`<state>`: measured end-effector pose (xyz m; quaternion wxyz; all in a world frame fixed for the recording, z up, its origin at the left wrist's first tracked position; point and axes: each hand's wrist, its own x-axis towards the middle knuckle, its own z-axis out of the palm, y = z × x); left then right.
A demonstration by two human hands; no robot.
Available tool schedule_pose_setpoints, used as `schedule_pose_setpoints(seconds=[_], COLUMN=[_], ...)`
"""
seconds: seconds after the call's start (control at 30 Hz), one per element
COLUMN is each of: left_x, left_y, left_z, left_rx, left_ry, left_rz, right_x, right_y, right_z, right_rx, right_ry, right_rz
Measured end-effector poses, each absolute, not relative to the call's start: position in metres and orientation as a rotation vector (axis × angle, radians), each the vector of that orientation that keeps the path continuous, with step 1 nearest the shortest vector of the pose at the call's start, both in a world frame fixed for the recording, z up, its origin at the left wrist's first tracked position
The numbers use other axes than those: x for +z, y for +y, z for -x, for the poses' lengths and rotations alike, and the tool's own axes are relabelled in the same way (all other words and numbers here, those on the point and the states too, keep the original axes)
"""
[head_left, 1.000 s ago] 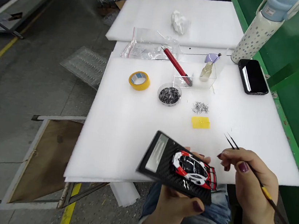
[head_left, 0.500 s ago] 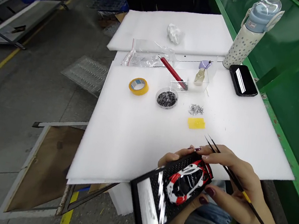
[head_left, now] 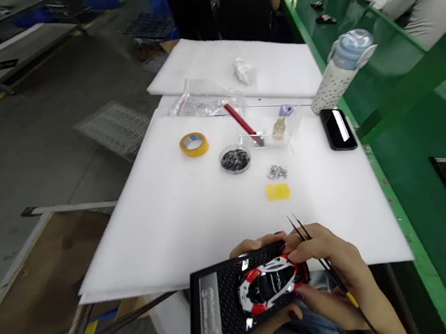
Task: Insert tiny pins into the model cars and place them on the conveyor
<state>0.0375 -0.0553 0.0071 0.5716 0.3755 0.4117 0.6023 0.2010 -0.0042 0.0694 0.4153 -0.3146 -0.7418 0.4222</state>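
A red, white and black model car (head_left: 267, 288) sits on a textured black display base (head_left: 228, 277) with a silver nameplate (head_left: 210, 313) at its near left end. My left hand (head_left: 267, 329) grips the base from below, its fingers at the far edge and thumb at the near edge. With my right hand (head_left: 341, 265) I pinch the car's rear end between thumb and fingers. Black tweezers (head_left: 353, 299) with a yellow band lie held across that same hand, tips pointing up and left over the white foam sheet (head_left: 183, 216).
On the foam are yellow tape (head_left: 193, 145), a dish of black slivers (head_left: 235, 159), a loose pile of slivers (head_left: 277, 172), a yellow piece (head_left: 278, 192), a red pen-like tool (head_left: 241, 121) and a small bottle (head_left: 279, 127). A phone (head_left: 338, 129) and drinking bottle (head_left: 337, 75) stand right.
My view has shifted, bringing more of the far end and another model car at right into sight. The base now tilts so its nameplate shows lettering. My right fingers have closed in on the car's rear.
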Motion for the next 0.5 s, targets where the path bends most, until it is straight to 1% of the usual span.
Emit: schedule_pose_setpoints(seconds=[0.1, 0.2, 0.27, 0.3, 0.4, 0.5], left_x=[0.011, 0.018, 0.024, 0.026, 0.03, 0.026], left_y=[-0.051, -0.041, -0.033, -0.029, -0.019, -0.012], left_z=[-0.039, -0.042, -0.042, -0.042, -0.038, -0.033], left_rx=[1.243, 1.234, 1.251, 1.253, 1.26, 1.272], left_ry=[0.947, 0.991, 1.138, 1.209, 1.314, 1.362], left_rz=[-0.96, -0.964, -0.966, -0.966, -0.949, -0.949], right_x=[0.061, 0.04, 0.024, 0.017, 0.004, 0.009], right_y=[-0.021, -0.048, -0.073, -0.085, -0.117, -0.13], right_z=[-0.23, -0.296, -0.35, -0.375, -0.434, -0.465], right_rx=[0.862, 0.476, 0.19, 0.058, -0.09, -0.117], right_ry=[-1.802, -1.55, -1.261, -1.108, -0.886, -0.814], right_rz=[0.988, 1.53, 1.916, 2.043, 2.193, 2.235])
